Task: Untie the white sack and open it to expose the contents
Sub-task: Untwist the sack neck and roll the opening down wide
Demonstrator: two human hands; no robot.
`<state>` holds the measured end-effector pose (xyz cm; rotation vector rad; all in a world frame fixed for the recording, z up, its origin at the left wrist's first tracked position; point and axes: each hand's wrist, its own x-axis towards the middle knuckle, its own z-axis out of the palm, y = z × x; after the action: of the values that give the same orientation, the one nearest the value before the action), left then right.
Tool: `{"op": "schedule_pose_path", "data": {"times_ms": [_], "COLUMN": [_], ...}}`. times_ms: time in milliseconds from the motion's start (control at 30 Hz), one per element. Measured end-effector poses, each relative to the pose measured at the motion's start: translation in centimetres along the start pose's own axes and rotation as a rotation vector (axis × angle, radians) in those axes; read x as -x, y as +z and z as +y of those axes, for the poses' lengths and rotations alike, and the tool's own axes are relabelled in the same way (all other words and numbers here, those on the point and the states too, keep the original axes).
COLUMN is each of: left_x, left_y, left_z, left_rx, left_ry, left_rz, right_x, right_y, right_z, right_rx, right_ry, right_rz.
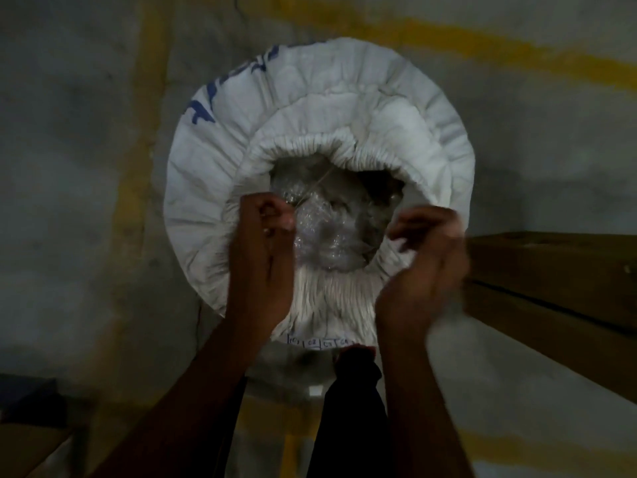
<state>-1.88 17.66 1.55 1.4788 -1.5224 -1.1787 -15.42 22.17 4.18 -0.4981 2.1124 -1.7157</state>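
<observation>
A round white sack (344, 108) with blue print stands upright on the floor below me. Its gathered mouth (310, 146) is spread wide, showing a clear plastic inner bag (324, 229) over dark contents. My left hand (265, 250) is at the mouth's left rim, fingers pinched on a thin string (315, 189) that runs up across the opening. My right hand (424, 267), blurred, grips the white rim of the sack at the right. A strip of small labels (319, 343) sits on the sack's near side.
The grey concrete floor (86, 150) carries yellow painted lines (144, 132). A long brown cardboard box (551, 270) lies at the right. A dark object and cardboard (31, 408) sit at the lower left. My dark trouser leg (355, 408) is below the sack.
</observation>
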Motion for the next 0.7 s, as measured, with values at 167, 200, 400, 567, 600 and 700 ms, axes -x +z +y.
{"op": "schedule_pose_path", "data": {"times_ms": [167,200,400,567,600,700], "left_x": [-4.2,-5.3,-12.3,-17.0,-17.9,-20.2], "left_y": [3.8,4.1,4.6,3.7,3.2,1.6], "left_z": [-1.9,-2.1,-0.9,2.0,2.5,3.6], "left_rx": [-0.073,-0.094,-0.167,-0.262,-0.296,-0.386], "left_ry": [-0.140,-0.106,0.159,0.387,0.420,0.492], "left_rz": [-0.118,-0.103,-0.127,-0.127,-0.113,-0.116], "right_x": [-2.1,-2.8,-8.2,-13.1,-14.1,-16.9], "right_y": [5.0,5.6,7.5,8.4,8.5,7.9], "right_z": [2.2,2.5,1.2,-0.5,-0.8,-2.2], "right_rx": [0.157,0.169,0.136,0.216,0.258,0.329], "right_ry": [0.300,0.318,0.066,-0.091,-0.112,-0.172], "right_rz": [-0.159,-0.120,-0.149,-0.261,-0.278,-0.341]}}
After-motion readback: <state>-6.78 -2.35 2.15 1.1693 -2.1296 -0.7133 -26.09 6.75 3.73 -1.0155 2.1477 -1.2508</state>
